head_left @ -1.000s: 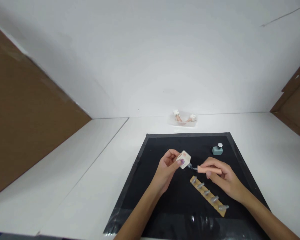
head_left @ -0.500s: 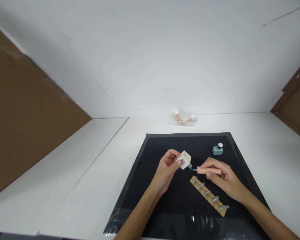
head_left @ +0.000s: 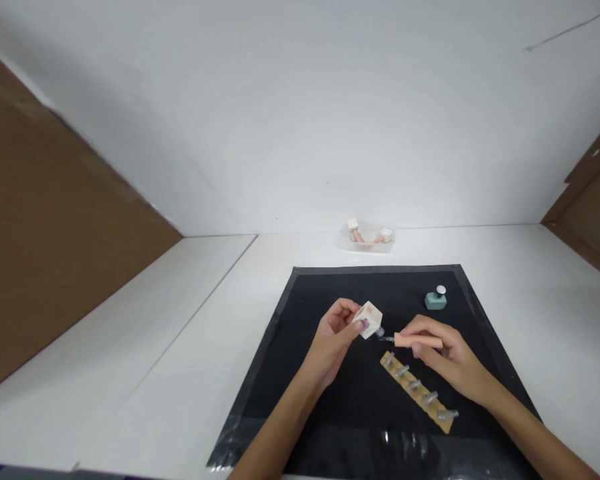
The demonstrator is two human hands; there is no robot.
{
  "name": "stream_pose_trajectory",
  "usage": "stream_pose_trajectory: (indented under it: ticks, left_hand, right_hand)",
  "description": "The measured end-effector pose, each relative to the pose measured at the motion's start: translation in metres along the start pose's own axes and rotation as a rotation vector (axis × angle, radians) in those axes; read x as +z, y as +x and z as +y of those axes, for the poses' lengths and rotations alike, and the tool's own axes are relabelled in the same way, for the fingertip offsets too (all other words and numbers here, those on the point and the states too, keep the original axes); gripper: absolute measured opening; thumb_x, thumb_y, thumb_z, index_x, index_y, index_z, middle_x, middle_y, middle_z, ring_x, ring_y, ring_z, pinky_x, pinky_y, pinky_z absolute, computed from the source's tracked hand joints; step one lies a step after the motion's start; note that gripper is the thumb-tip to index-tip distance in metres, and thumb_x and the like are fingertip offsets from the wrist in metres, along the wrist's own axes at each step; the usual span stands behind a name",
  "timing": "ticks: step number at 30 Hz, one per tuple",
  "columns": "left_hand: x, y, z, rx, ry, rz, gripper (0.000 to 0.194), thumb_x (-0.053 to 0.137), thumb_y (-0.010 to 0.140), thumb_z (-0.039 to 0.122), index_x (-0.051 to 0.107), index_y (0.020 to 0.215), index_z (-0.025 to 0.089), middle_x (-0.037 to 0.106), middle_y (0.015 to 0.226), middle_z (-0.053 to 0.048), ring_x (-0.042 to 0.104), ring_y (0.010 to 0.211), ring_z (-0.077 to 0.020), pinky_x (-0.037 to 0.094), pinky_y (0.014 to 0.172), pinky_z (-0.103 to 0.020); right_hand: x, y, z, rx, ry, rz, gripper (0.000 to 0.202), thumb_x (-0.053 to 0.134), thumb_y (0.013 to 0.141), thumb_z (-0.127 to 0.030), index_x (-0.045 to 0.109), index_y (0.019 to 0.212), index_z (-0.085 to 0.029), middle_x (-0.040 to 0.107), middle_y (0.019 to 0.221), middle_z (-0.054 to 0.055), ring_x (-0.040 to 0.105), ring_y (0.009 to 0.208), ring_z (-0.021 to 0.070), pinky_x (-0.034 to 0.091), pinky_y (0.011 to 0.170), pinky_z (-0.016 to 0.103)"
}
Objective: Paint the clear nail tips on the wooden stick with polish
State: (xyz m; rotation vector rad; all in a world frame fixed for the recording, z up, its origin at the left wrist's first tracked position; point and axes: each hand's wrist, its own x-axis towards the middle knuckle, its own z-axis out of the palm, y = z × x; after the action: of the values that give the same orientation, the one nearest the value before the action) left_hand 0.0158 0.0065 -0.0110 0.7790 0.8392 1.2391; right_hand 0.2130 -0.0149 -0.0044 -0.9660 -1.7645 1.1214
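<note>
At frame centre, your left hand (head_left: 336,331) grips the tilted bottle (head_left: 367,319) while your right (head_left: 443,357) pinches the brush cap (head_left: 418,341) at its mouth; next, carry the loaded brush steadily to the nail strip (head_left: 417,392).

The reddish mark on the cube bottle (head_left: 367,319) is too small to read.

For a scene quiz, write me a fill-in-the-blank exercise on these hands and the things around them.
1. The left hand holds a small cream ____-shaped bottle.
2. The right hand holds a peach brush cap, its tip pointing at the ____.
3. The wooden strip of nail tips lies on a ____ mat.
4. The teal bottle stands nearer the ____ hand.

Missing words: cube; bottle; black; right
</note>
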Motion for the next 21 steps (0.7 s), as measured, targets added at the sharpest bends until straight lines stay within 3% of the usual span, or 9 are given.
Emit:
stream_pose_trajectory:
  ticks: [9,17,21]
  left_hand:
    - [0.0009,0.0017,0.0029,-0.006,0.033,0.055,0.038,0.084,0.048,0.032,0.057,0.069,0.015,0.058,0.066,0.003,0.052,0.063,-0.0081,0.041,0.060,-0.019]
    - [-0.0067,0.0070,0.0002,-0.044,0.246,0.158,0.034,0.080,0.052,0.035,0.054,0.062,0.015,0.054,0.059,0.005,0.049,0.057,-0.0065,0.038,0.057,-0.019]
    - [-0.0086,0.0089,-0.0006,-0.060,0.319,0.186,0.036,0.080,0.049,0.037,0.054,0.060,0.015,0.053,0.057,0.005,0.048,0.054,-0.0065,0.037,0.055,-0.019]
  right_hand:
    - [0.0015,-0.0002,0.0004,0.068,0.013,0.079,0.011,0.053,0.081,-0.024,0.064,0.082,-0.020,0.057,0.065,0.000,0.050,0.054,0.0118,0.040,0.049,0.021]
    - [0.0044,0.0006,0.0027,0.250,0.262,0.118,0.017,0.055,0.079,-0.033,0.062,0.078,-0.018,0.054,0.055,-0.002,0.049,0.048,0.0113,0.040,0.046,0.022]
    - [0.0034,0.0029,-0.0022,0.268,0.181,0.130,0.019,0.051,0.078,-0.033,0.058,0.071,-0.017,0.048,0.049,-0.004,0.045,0.045,0.0108,0.036,0.047,0.023]
